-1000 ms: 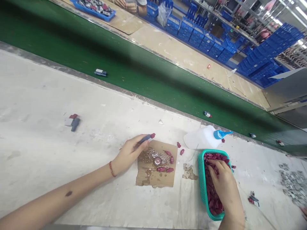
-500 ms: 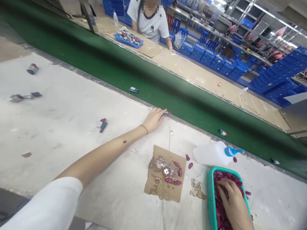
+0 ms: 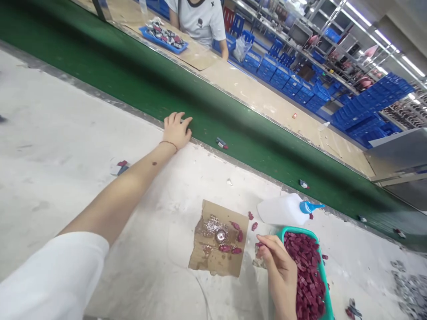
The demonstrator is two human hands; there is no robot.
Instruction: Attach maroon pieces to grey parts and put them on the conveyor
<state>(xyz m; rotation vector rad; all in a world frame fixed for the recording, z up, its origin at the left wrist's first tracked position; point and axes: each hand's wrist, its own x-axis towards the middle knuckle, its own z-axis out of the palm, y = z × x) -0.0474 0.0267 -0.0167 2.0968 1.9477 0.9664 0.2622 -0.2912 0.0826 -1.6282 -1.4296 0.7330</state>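
My left hand (image 3: pixel 177 130) reaches over the near edge of the green conveyor belt (image 3: pixel 140 93), fingers spread and slightly curled. Whether anything lies under its fingers is hidden. To its right, a small blue-grey and white part with a red end (image 3: pixel 222 143) rests on the belt. My right hand (image 3: pixel 280 271) is closed in a pinch on a small dark red piece (image 3: pixel 259 244), only partly visible. It is just left of a green basket (image 3: pixel 327 291) full of similar dark red pieces (image 3: pixel 305 266). Left of that hand lies torn cardboard (image 3: pixel 220 262) bearing wet, shiny glue and several red pieces.
A white bottle with a blue nozzle (image 3: pixel 283 210) lies beyond the basket. More small parts (image 3: pixel 303 183) sit on the belt, and grey pieces (image 3: pixel 412 284) are heaped at far right. Across the belt, a person (image 3: pixel 202 22) sits near a filled blue tray (image 3: pixel 163 36).
My right hand has come out of the basket leftward with a red piece. My left hand has let go of a red-tipped part, now on the belt, and moved left.
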